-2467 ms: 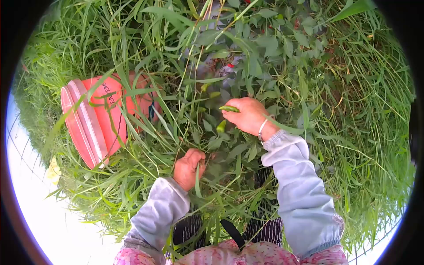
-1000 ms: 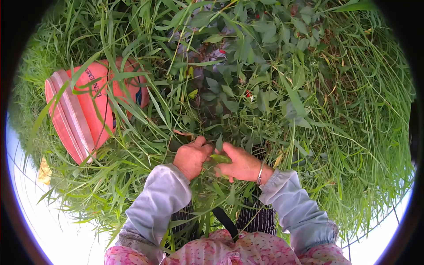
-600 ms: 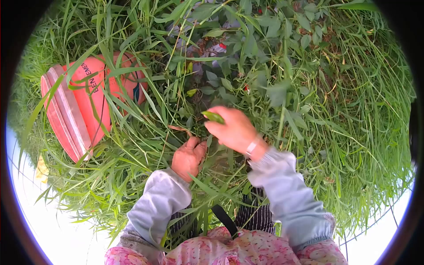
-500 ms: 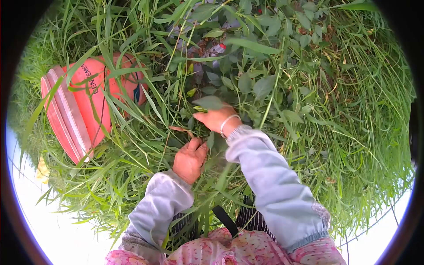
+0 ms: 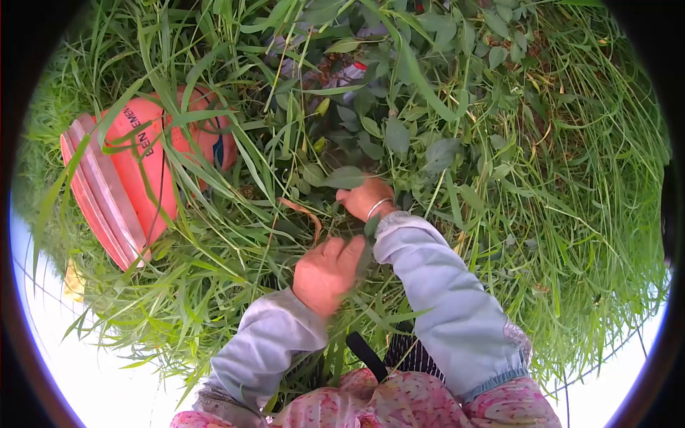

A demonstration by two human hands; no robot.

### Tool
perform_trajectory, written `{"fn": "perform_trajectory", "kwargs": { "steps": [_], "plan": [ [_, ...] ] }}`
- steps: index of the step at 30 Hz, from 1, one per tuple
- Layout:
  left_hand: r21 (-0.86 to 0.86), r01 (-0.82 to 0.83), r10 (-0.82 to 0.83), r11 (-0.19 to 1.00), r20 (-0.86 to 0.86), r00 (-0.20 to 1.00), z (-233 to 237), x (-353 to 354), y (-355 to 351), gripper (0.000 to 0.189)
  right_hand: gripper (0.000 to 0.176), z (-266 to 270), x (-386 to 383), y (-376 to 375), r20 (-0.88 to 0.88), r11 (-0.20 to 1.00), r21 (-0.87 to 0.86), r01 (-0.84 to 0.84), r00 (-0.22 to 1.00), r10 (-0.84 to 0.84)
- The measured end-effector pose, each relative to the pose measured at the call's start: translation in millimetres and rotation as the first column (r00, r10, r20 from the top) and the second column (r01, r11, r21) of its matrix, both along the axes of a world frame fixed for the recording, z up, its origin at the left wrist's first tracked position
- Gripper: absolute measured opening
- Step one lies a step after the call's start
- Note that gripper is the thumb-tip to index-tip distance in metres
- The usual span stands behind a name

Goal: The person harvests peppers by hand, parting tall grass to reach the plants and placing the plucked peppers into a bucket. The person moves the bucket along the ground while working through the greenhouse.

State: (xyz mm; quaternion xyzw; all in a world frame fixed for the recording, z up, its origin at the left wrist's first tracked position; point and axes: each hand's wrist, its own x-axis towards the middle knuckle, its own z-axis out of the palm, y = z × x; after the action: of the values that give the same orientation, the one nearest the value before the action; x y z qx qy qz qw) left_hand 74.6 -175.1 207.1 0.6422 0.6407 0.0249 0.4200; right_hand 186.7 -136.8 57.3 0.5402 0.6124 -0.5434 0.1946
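My left hand is low in the grass, back of the hand up, its fingers bent down among the blades; it is slightly blurred, and whatever it grips is hidden. Just above and to the right, my right hand, with a white bracelet at the wrist, is closed among leafy green stems. A broad leaf lies against its fingertips and partly covers them, so I cannot make out what they hold. Between the hands and to their left lies a curled brown dry leaf.
A reddish-orange bucket with dark lettering lies tipped on its side at the left, grass blades across it. A red-capped plastic bottle shows partly through the leaves above. Tall grass is dense on the right. A black strap hangs near my lap.
My left hand has shifted right and slightly down, away from the brown dry leaf. My right hand has moved slightly right and down, its fingers more curled in.
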Motion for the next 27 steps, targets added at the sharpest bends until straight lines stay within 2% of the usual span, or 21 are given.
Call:
{"fn": "perform_trajectory", "kwargs": {
  "steps": [1,2,3,4,5,7,8,11,14,17,21,22,25,27],
  "plan": [
    [-0.039,-0.078,0.077,0.996,-0.013,0.997,-3.6,0.3,2.9,0.027,0.027,9.5,-2.7,10.5,-0.016,0.998,-0.020,0.059,0.998,-0.060],
    [0.103,-0.197,0.196,0.975,0.020,0.980,-18.9,-8.9,6.0,0.020,0.027,20.8,-2.7,20.6,-0.030,0.993,-0.038,0.115,0.993,-0.116],
    [0.003,-0.375,0.373,0.927,0.076,0.925,-21.0,-15.9,14.8,0.018,0.027,30.0,-1.0,25.4,-0.037,0.984,-0.062,0.168,0.985,-0.171],
    [-0.099,-0.452,0.460,0.887,0.083,0.884,-23.8,-23.9,24.5,0.019,0.028,25.2,3.6,14.8,-0.215,0.957,0.017,0.290,0.936,-0.280],
    [-0.201,-0.519,0.542,0.831,0.077,0.837,-29.3,-30.7,33.7,0.020,0.028,19.3,8.0,6.2,-0.209,0.959,0.011,0.283,0.938,-0.275],
    [-0.322,-0.471,0.516,0.821,0.067,0.854,-49.3,-40.3,52.5,0.023,0.028,5.4,13.1,-8.6,-0.208,0.962,0.002,0.275,0.941,-0.268],
    [-0.382,-0.444,0.502,0.810,0.061,0.863,-58.5,-43.4,61.0,0.025,0.030,-4.8,14.7,-19.6,-0.259,0.927,-0.024,0.373,0.894,-0.366],
    [-0.350,-0.379,0.364,0.857,-0.110,0.925,-99.3,-43.1,62.8,0.026,0.030,-0.6,21.0,-14.8,-0.287,0.981,-0.049,0.187,0.938,-0.193],
    [-0.361,-0.363,0.274,0.859,-0.275,0.922,-102.0,-40.4,64.6,0.029,0.027,11.7,18.8,-4.0,-0.194,0.998,-0.056,0.008,0.981,-0.018],
    [-0.406,-0.495,0.354,0.768,-0.376,0.856,-100.4,-43.5,62.8,0.036,0.023,23.2,16.7,1.3,-0.172,1.000,-0.016,-0.002,0.985,-0.001],
    [-0.633,-0.593,0.481,0.498,-0.367,0.796,-107.7,-47.6,72.2,0.048,0.021,18.5,13.7,-9.0,-0.223,0.996,0.084,0.016,0.975,0.003],
    [-0.645,-0.624,0.531,0.441,-0.373,0.761,-116.2,-44.7,66.8,0.042,0.023,15.8,13.8,-12.6,-0.233,0.994,0.111,0.004,0.972,0.023],
    [-0.564,-0.668,0.664,0.485,-0.259,0.701,-134.0,-45.2,56.1,0.034,0.029,15.8,12.3,-13.0,-0.229,0.990,0.140,-0.019,0.972,0.051],
    [-0.576,-0.704,0.769,0.416,-0.190,0.610,-129.8,-46.0,49.6,0.021,0.032,15.0,14.0,-14.6,-0.235,0.991,0.132,-0.013,0.971,0.044]
  ]
}}
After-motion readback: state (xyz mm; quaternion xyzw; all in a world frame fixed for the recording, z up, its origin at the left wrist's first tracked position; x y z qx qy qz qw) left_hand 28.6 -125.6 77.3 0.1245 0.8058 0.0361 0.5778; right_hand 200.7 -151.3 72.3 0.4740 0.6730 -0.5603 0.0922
